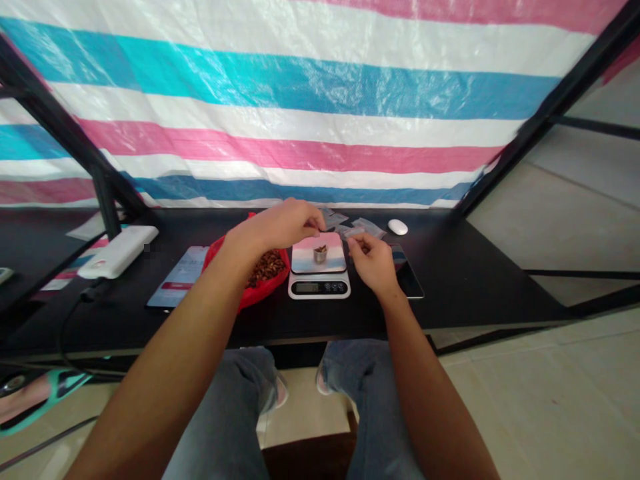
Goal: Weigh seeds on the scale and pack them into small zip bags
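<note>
A white digital kitchen scale sits on the black table, its platform reflecting the striped sheet. On the platform stands a small metal cup with brown pieces in it. My left hand hangs over the scale's back left edge, fingers bent down and drawn together; what they hold, if anything, is too small to make out. Beside the scale's right edge, my right hand is curled with thumb and forefinger close together, near the clear plastic bags. Under my left forearm lies a red bag of dried brown pieces, partly hidden.
A lit phone lies left of the red bag, and a white power strip farther left. A dark tablet is partly behind my right hand. A white mouse sits at the back right. A striped sheet hangs behind the table.
</note>
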Motion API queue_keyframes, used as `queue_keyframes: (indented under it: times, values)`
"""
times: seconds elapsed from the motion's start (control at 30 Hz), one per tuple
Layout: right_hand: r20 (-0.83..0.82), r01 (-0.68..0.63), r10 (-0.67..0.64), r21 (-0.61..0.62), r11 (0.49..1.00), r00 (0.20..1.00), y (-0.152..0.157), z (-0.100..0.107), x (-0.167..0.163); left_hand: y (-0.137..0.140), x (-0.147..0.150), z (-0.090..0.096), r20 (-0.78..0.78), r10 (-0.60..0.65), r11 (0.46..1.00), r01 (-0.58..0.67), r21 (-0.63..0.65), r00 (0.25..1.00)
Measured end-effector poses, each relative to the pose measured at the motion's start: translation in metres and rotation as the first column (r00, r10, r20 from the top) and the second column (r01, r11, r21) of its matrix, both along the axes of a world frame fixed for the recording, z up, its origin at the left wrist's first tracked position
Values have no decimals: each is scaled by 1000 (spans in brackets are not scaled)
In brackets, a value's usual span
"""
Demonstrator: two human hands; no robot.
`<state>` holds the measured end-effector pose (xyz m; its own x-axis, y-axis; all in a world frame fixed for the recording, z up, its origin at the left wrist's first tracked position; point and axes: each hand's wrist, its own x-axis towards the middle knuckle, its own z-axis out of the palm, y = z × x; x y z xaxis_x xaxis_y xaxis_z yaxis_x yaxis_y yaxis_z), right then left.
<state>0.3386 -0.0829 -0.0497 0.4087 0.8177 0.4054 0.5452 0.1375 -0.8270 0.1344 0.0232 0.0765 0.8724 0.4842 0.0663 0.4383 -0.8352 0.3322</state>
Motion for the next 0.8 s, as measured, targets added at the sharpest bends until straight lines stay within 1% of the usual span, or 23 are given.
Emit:
queue_keyframes:
  times: [0.03,0.1,0.17,0.2,0.23,0.27,0.33,0.4,0.43,0.6,0.7,0.8]
  values:
    - [-2,5,-5,0,1000,1000,0,-1,1,2,-11,1,-23,34,999,-33,25,999]
    - [-7,17,-17,-4,1000,1000,0,-2,4,7,-35,-2,-148,97,995,-95,19,984]
    - [-13,22,-22,-2,1000,1000,0,-4,5,11,-55,-15,-299,195,975,-217,-43,934]
    - [-14,21,-21,2,1000,1000,0,-4,6,13,-62,-24,-361,216,964,-256,-66,907]
    - [-13,19,-19,6,1000,1000,1,-4,6,14,-67,-33,-361,205,964,-251,-85,910]
    - [-11,17,-17,10,1000,1000,1,-4,5,14,-69,-43,-315,186,969,-226,-96,931]
    - [-8,16,-15,13,1000,1000,1,-4,4,13,-70,-60,-232,146,983,-168,-77,962]
    - [-7,18,-18,11,1000,1000,1,-4,3,13,-68,-71,-183,118,990,-131,-60,976]
    - [-5,21,-21,9,1000,1000,1,-4,3,14,-68,-74,-177,121,989,-134,-63,977]
    - [2,28,-28,0,1000,1000,1,-5,4,21,-70,-79,-174,177,973,-199,-115,969]
    - [-10,20,-20,4,1000,1000,2,-6,3,23,-75,-80,-175,170,977,-189,-98,970]
    - [-13,16,-16,4,1000,1000,2,-6,2,23,-76,-79,-240,161,982,-180,-59,957]
